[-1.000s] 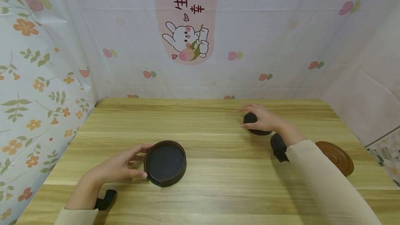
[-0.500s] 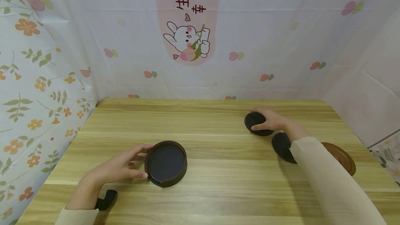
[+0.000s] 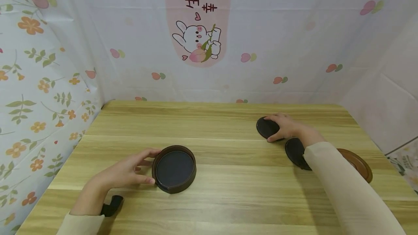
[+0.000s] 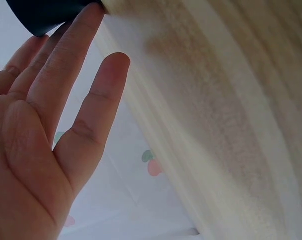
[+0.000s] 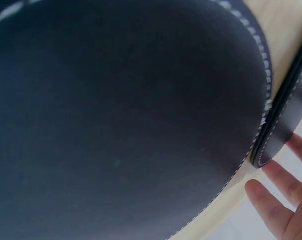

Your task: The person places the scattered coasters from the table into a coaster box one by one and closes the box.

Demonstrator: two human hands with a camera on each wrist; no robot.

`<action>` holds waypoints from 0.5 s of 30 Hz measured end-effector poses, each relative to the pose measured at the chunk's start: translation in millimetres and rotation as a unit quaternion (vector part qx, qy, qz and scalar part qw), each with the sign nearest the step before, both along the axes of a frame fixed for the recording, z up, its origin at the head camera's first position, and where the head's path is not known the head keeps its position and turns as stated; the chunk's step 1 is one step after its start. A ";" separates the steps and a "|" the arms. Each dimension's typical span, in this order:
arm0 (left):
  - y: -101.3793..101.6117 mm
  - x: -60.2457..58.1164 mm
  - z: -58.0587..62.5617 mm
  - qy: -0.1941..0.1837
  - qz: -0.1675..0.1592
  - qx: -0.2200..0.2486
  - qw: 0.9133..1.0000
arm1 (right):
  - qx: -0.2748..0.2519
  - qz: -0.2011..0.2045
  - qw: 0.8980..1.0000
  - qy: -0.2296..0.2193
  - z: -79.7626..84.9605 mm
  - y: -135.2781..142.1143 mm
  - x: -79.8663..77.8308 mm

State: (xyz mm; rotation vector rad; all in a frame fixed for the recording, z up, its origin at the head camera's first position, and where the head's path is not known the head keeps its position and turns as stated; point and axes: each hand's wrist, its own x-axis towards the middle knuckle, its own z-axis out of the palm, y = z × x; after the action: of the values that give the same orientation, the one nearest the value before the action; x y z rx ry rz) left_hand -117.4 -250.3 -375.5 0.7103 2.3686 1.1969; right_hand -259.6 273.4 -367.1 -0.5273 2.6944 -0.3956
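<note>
Head view: I have the right hand (image 3: 286, 126) at the right edge of a dark disc (image 3: 266, 128), which lies on the surface (image 3: 225, 195) to the right of and farther back than the round holder (image 3: 188, 181), my landmark. This grip is spread, the thumb on the near side of the disc and the fingers on the far side. In the right wrist view I see fingertips meeting a dark, stitched edge, but I cannot tell whether they pinch it or merely touch it.

The left hand (image 3: 128, 171) is directly left of the holder, its grip spread: the fingers reach the holder's outer wall, and the thumb tip is at or just beside it. The holder sits flat, with a brown rim and a dark, flat inside.

Farther out, a second dark disc (image 3: 295, 151) lies right of the holder, partly under the right arm. Beyond it, well right of the holder, a brown disc (image 3: 358, 163) shows partly behind the right sleeve (image 3: 346, 188). A black piece (image 3: 112, 206) juts out by the left wrist, left of and nearer me than the holder. Behind the holder hangs a pale cloth (image 3: 287, 39) with a rabbit print (image 3: 197, 41).
</note>
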 end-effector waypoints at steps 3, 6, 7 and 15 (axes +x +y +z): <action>-0.9 -0.5 0.3 -0.001 -0.001 0.000 1.000 | 0.007 0.002 1.000 0.002 0.4 -1.4 0.4; -1.3 -0.3 0.9 -0.003 0.000 0.000 1.000 | 0.009 0.006 1.000 0.009 0.3 -1.5 0.6; -1.2 -0.3 1.0 -0.004 0.000 0.000 1.000 | 0.009 0.007 1.000 0.012 0.0 -1.3 0.8; -0.2 -0.4 -0.7 0.008 -0.008 0.008 1.000 | 0.012 0.000 1.000 0.024 -1.3 -1.8 3.9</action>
State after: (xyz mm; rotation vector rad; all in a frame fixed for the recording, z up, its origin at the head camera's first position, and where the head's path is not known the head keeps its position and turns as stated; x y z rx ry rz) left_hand -117.7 -250.5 -376.2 0.7446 2.3657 1.2083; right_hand -255.8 271.6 -368.4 -0.5351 2.7411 -0.3561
